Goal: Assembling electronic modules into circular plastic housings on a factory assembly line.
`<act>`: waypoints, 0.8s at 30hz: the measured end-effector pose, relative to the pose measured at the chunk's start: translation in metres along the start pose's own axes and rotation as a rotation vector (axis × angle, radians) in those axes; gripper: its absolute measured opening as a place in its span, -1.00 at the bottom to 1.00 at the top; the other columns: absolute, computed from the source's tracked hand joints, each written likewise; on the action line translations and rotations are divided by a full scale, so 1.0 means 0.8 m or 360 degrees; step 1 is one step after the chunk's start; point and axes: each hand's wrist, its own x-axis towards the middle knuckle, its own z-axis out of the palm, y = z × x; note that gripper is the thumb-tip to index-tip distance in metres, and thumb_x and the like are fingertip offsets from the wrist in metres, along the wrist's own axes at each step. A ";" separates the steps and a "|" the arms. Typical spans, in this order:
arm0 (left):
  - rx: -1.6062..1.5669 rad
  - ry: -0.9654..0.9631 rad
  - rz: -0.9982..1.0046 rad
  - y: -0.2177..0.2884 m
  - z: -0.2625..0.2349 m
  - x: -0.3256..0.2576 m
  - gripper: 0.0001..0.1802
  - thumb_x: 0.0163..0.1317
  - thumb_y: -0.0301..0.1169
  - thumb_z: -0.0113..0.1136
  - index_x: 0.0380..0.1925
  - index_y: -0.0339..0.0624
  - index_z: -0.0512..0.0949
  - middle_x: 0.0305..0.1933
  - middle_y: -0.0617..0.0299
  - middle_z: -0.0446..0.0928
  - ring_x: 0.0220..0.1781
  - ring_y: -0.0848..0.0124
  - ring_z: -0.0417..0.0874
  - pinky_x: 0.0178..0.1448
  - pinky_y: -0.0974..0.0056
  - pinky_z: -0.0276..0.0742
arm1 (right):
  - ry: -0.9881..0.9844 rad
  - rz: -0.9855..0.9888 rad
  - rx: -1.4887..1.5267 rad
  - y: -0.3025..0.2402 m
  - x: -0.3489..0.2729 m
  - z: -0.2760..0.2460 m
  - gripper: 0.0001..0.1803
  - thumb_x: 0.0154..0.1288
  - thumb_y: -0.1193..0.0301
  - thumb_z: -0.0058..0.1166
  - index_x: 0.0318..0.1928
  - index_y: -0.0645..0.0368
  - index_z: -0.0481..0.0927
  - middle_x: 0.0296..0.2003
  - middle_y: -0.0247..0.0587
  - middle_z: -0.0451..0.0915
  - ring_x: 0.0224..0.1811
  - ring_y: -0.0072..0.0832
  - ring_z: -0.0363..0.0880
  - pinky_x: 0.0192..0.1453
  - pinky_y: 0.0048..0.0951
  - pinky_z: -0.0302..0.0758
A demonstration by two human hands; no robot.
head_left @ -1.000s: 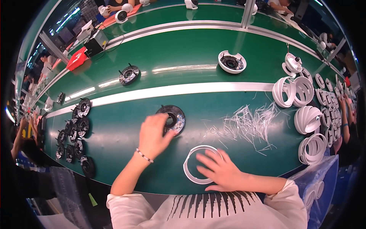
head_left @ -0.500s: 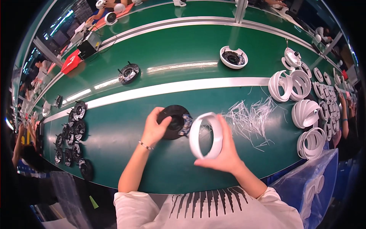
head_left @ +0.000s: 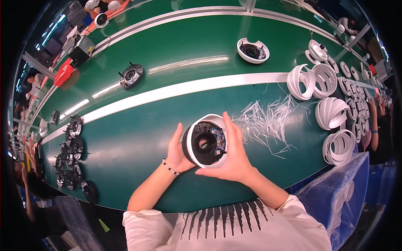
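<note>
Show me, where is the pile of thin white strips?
The white strips lie on the green table, just right of the right hand, left of the white rings.

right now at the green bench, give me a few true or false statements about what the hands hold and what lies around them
1. Both hands hold one round part, a white ring around a black disc unit. True: the left hand and the right hand grip it from either side.
2. The heap of thin white strips lies left of the hands. False: it lies to their right.
3. Stacks of white rings stand at the right end of the bench. True.
4. The black disc units are piled at the right end. False: they lie at the left end.
5. The left wrist is bare. False: it wears a bead bracelet.
</note>
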 end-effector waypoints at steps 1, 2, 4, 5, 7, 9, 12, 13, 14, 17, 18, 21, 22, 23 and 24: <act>-0.0035 0.0047 -0.0035 -0.001 0.000 0.002 -0.23 0.13 0.23 -0.34 0.17 -0.10 0.15 0.19 0.06 0.20 0.21 0.15 0.25 0.22 -0.04 0.18 | -0.0004 0.0006 -0.0001 0.002 -0.001 0.000 0.38 -0.47 0.12 0.45 0.26 0.31 -0.27 0.16 0.12 -0.01 0.21 -0.04 -0.01 0.24 -0.13 0.03; -0.0092 0.0008 -0.0060 -0.001 -0.001 0.002 -0.29 0.15 0.17 -0.33 0.14 -0.11 0.19 0.16 0.05 0.25 0.17 0.14 0.30 0.20 -0.04 0.22 | -0.0055 -0.0043 0.0012 0.004 -0.002 0.001 0.38 -0.46 0.12 0.45 0.26 0.32 -0.28 0.19 0.15 -0.07 0.23 -0.02 -0.04 0.24 -0.12 0.02; -0.0087 0.0005 -0.0024 -0.003 -0.003 0.001 -0.33 0.17 0.11 -0.33 0.13 -0.12 0.20 0.15 0.05 0.26 0.16 0.15 0.31 0.19 -0.01 0.24 | -0.0112 -0.0089 0.0033 0.006 -0.004 0.001 0.37 -0.46 0.13 0.45 0.26 0.33 -0.28 0.22 0.18 -0.13 0.24 0.01 -0.08 0.25 -0.10 0.00; -0.0077 -0.0003 0.0012 -0.004 -0.004 0.000 -0.36 0.18 0.06 -0.32 0.12 -0.14 0.22 0.14 0.05 0.28 0.14 0.16 0.33 0.19 0.02 0.26 | -0.0146 -0.0119 0.0037 0.006 -0.003 0.000 0.35 -0.44 0.13 0.43 0.25 0.34 -0.26 0.23 0.22 -0.17 0.24 0.08 -0.11 0.24 -0.04 -0.01; 0.0029 0.0079 0.0121 -0.006 -0.002 0.001 -0.38 0.18 0.03 -0.33 0.11 -0.16 0.22 0.13 0.06 0.28 0.13 0.18 0.34 0.18 0.06 0.27 | -0.0174 -0.0150 0.0041 0.007 -0.003 -0.001 0.33 -0.43 0.14 0.42 0.24 0.34 -0.25 0.23 0.27 -0.22 0.24 0.15 -0.14 0.23 0.02 -0.03; 0.0067 0.0172 0.0239 -0.011 0.004 0.000 -0.41 0.20 -0.03 -0.34 0.09 -0.22 0.23 0.11 0.06 0.31 0.12 0.23 0.36 0.18 0.13 0.29 | -0.0169 -0.0215 -0.0078 0.008 -0.006 0.001 0.30 -0.42 0.16 0.41 0.24 0.35 -0.24 0.23 0.26 -0.24 0.24 0.16 -0.16 0.23 0.01 -0.02; 0.0080 0.0233 0.0407 -0.020 0.016 0.001 -0.42 0.20 -0.04 -0.34 0.07 -0.22 0.26 0.08 0.06 0.34 0.10 0.22 0.38 0.18 0.12 0.29 | -0.0233 -0.0201 -0.0161 -0.002 -0.006 -0.008 0.28 -0.42 0.21 0.41 0.24 0.34 -0.21 0.23 0.27 -0.20 0.24 0.15 -0.12 0.23 -0.02 -0.01; 0.0098 0.0215 0.0417 -0.021 0.019 -0.001 -0.42 0.20 -0.04 -0.34 0.07 -0.23 0.27 0.07 0.05 0.34 0.10 0.22 0.37 0.18 0.12 0.28 | -0.0236 -0.0199 -0.0160 -0.004 -0.005 -0.011 0.28 -0.42 0.21 0.41 0.24 0.34 -0.21 0.23 0.27 -0.20 0.24 0.15 -0.12 0.23 -0.02 -0.01; 0.0094 0.0218 0.0416 -0.021 0.017 -0.003 -0.42 0.20 -0.04 -0.34 0.07 -0.23 0.27 0.07 0.05 0.34 0.10 0.22 0.37 0.18 0.12 0.28 | -0.0229 -0.0231 -0.0087 -0.003 -0.002 -0.016 0.27 -0.43 0.23 0.41 0.24 0.34 -0.19 0.22 0.27 -0.16 0.23 0.13 -0.10 0.23 -0.04 0.01; 0.0145 0.0091 0.0454 -0.019 0.014 -0.008 -0.44 0.20 -0.04 -0.31 0.06 -0.22 0.27 0.06 0.04 0.35 0.09 0.23 0.38 0.17 0.12 0.29 | -0.0249 -0.0192 0.0096 0.000 0.006 -0.026 0.26 -0.45 0.25 0.40 0.24 0.33 -0.16 0.20 0.24 -0.05 0.20 0.07 -0.01 0.23 -0.09 0.04; 0.0075 0.0086 0.0454 -0.019 0.015 -0.006 -0.44 0.20 -0.05 -0.29 0.05 -0.22 0.28 0.06 0.04 0.35 0.09 0.23 0.38 0.17 0.12 0.30 | -0.0232 -0.0129 0.0281 0.004 0.007 -0.027 0.26 -0.46 0.23 0.41 0.24 0.33 -0.16 0.20 0.23 -0.04 0.20 0.07 0.00 0.23 -0.10 0.04; 0.0044 0.0056 0.0501 -0.019 0.017 -0.004 -0.42 0.21 -0.07 -0.29 0.13 -0.21 0.19 0.10 0.05 0.30 0.13 0.24 0.34 0.20 0.13 0.26 | -0.0191 0.0006 0.0660 0.013 0.005 -0.024 0.28 -0.47 0.20 0.42 0.24 0.31 -0.16 0.19 0.20 -0.03 0.18 0.04 0.03 0.22 -0.09 0.05; 0.0102 0.0076 0.0539 -0.020 0.024 -0.002 -0.41 0.22 -0.07 -0.31 0.16 -0.21 0.15 0.13 0.06 0.28 0.15 0.24 0.32 0.21 0.13 0.24 | -0.0176 -0.0094 0.0355 0.008 0.006 -0.022 0.27 -0.47 0.22 0.42 0.24 0.31 -0.15 0.19 0.21 -0.03 0.17 0.05 0.04 0.22 -0.09 0.06; 0.0243 0.0135 0.0583 -0.022 0.025 -0.001 -0.39 0.24 -0.06 -0.38 0.21 -0.19 0.05 0.17 0.07 0.23 0.19 0.24 0.28 0.23 0.15 0.22 | -0.0160 -0.0194 0.0051 0.001 0.008 -0.020 0.27 -0.47 0.23 0.42 0.24 0.31 -0.14 0.19 0.21 -0.03 0.17 0.06 0.06 0.21 -0.09 0.07; 0.0217 0.0076 0.0596 -0.021 0.028 0.001 -0.39 0.25 -0.07 -0.41 0.22 -0.18 0.02 0.19 0.07 0.21 0.20 0.24 0.26 0.24 0.14 0.21 | -0.0104 -0.0223 -0.0156 -0.010 0.007 -0.016 0.27 -0.50 0.19 0.44 0.23 0.32 -0.10 0.20 0.22 -0.04 0.14 0.09 0.08 0.18 -0.07 0.09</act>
